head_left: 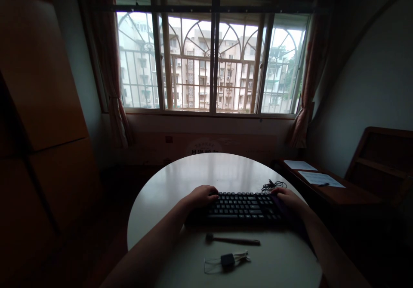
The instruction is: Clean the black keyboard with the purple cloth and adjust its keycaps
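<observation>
Hands on keyboard, round table, window

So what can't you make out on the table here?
- Head view: keyboard legends, too small and dim.
- Left hand and right hand cover the keyboard's ends.
- Cable: plug lost in the tangle.
- Black clip on clear wires: type unclear.
- Papers: text unreadable.

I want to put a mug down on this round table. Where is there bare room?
The widest bare patch is the far half of the round table, beyond the keyboard. A smaller one lies along the left edge, outside the left hand. The near side is crowded: a slim tool and a small wired piece. A cable coil sits by the right hand.
</observation>
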Tool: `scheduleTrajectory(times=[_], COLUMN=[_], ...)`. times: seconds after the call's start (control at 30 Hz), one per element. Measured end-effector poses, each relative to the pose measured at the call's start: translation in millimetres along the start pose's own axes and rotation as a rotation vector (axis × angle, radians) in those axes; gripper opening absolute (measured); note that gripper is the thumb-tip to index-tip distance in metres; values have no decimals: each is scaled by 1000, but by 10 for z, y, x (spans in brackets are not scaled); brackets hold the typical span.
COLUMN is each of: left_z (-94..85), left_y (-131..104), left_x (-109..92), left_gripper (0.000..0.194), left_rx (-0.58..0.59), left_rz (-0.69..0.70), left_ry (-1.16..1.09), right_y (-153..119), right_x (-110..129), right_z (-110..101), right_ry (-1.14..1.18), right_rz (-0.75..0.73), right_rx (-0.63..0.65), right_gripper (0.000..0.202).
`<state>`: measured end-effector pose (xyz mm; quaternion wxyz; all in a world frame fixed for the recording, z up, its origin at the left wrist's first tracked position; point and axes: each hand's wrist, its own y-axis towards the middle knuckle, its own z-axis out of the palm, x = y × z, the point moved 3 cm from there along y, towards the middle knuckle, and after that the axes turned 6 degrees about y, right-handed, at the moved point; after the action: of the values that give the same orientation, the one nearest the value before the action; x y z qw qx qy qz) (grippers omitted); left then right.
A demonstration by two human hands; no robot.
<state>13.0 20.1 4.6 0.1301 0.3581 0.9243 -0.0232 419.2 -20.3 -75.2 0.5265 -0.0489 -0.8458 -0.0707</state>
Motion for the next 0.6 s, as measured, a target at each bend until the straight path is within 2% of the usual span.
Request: scheduleTrajectory(times=[0.6], left_z=[45], left_y=[34], left_x=[56], left_gripper=[36], left_rx=[-9], left_rz=[5], left_ry=[-3], right_y=[-22], right_x=[25], right_z=[2], right_ry=[-2], right_rz=[16], right_rx=[3], right_gripper=[32])
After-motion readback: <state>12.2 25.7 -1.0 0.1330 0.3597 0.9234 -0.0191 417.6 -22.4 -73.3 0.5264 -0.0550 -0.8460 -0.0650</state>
